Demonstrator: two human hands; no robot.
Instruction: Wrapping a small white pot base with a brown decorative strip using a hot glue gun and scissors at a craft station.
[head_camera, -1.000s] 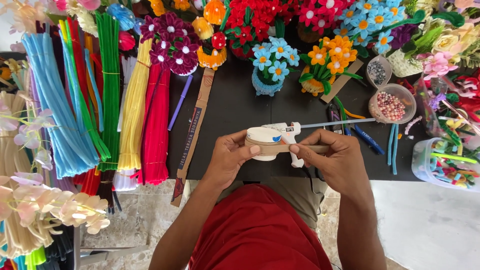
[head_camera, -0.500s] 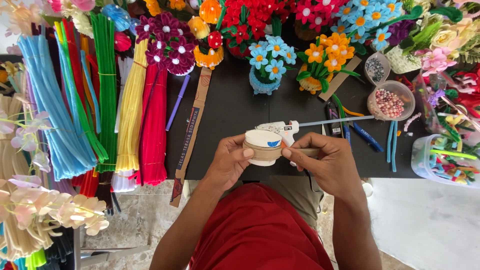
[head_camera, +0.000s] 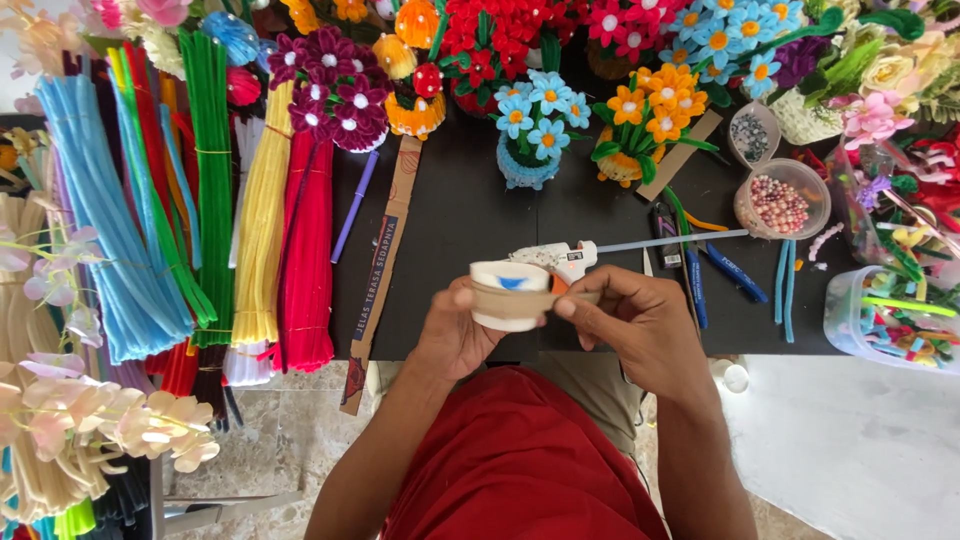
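Here both hands, left hand (head_camera: 455, 335) and right hand (head_camera: 640, 325), grip a light, crushable paper cup (head_camera: 508, 296) by its brown band (head_camera: 520, 299).

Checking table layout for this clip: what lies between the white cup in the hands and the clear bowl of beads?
In the head view, a white glue gun lies between the white cup and bead bowl, its thin glue stick pointing toward the bowl.

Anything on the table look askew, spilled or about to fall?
One thing: the long cardboard strip lies slanted, its lower end hanging past the black table's front edge. A few loose beads lie beside the bead cup. Otherwise nothing stands out.
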